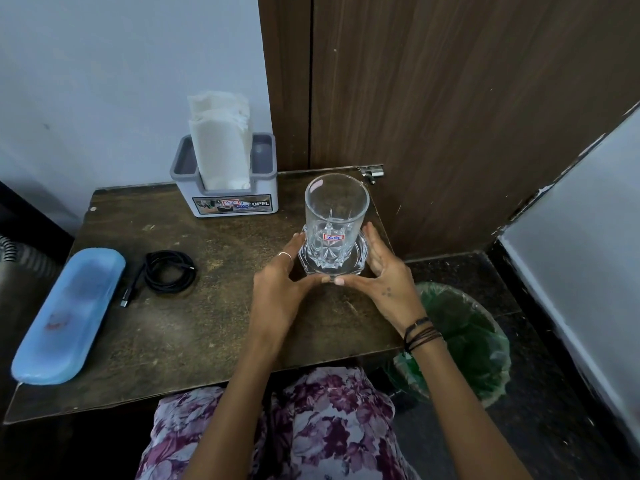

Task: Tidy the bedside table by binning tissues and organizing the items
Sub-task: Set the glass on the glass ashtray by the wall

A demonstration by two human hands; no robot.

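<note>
A clear cut-glass tumbler (336, 216) with a small red-and-blue sticker stands upright on a clear coaster (361, 250) at the right side of the dark wooden bedside table (207, 327). My left hand (277, 289) touches the coaster's left edge and my right hand (384, 282) its right edge. The fingers lie fairly straight and the thumbs meet at the coaster's front. A grey holder (235, 199) with upright white tissues (221, 140) stands at the back. A coiled black cable (169, 271) and a blue case (69, 313) lie at the left.
A bin with a green liner (460, 341) stands on the dark floor right of the table, below my right wrist. A brown wooden door (450, 98) rises behind the glass. A white wall is behind the holder.
</note>
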